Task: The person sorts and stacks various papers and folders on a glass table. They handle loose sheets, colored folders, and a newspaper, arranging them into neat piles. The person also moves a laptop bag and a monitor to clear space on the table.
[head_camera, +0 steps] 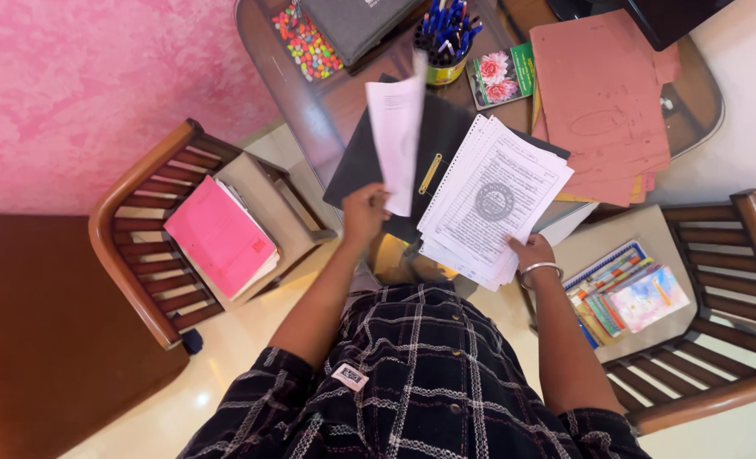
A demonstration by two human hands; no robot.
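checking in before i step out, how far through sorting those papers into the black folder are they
Early, it seems. Done: the black folder lies open on the glass table, its metal clip bare. In hand: the left hand lifts a single sheet over the folder. Left: the right hand holds a thick stack of printed papers, none yet on the clip.

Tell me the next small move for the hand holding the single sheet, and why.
Probably lay the single sheet down onto the open black folder. The left hand holds the sheet raised by its lower edge directly above the folder, whose metal fastener lies exposed, while the right hand supports the stack of printed papers beside it. That is only a judgement.
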